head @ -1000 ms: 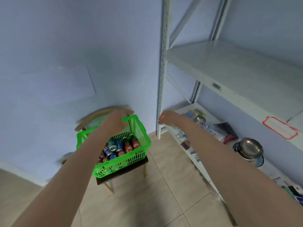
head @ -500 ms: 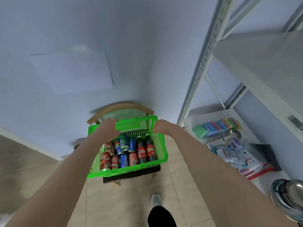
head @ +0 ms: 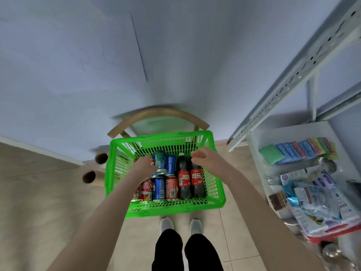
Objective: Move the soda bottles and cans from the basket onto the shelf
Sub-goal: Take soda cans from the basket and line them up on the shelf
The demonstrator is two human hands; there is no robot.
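Single view, taken by a wide-angle camera worn on the person's head. The lens faces forward and steeply down. The left hand [head: 145, 165] and right hand [head: 203, 156] reach in from the bottom edge and sit near the centre of the frame, close beneath the lens. The green basket [head: 166, 209] lies below the hands and is seen from above, into its interior. The person's shoes [head: 166, 223] show just under its near rim. The wall [head: 97, 55] fills the upper half, curved by the wide lens. The shelf [head: 293, 75] occupies the right margin, its upright slanting across the corner.
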